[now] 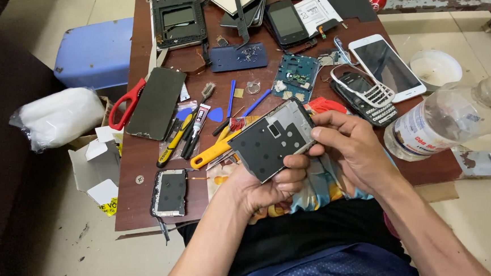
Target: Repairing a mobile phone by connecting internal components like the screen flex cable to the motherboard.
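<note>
Two hands, left hand (263, 189), right hand (353, 148), one phone frame (271, 139) held, one white phone (386, 66)

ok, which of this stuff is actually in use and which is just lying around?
In use:
phone frame, held by left hand and right hand

Lying about:
white phone
keypad phone
bottle
red scissors
circuit board
yellow tool
small phone
</note>
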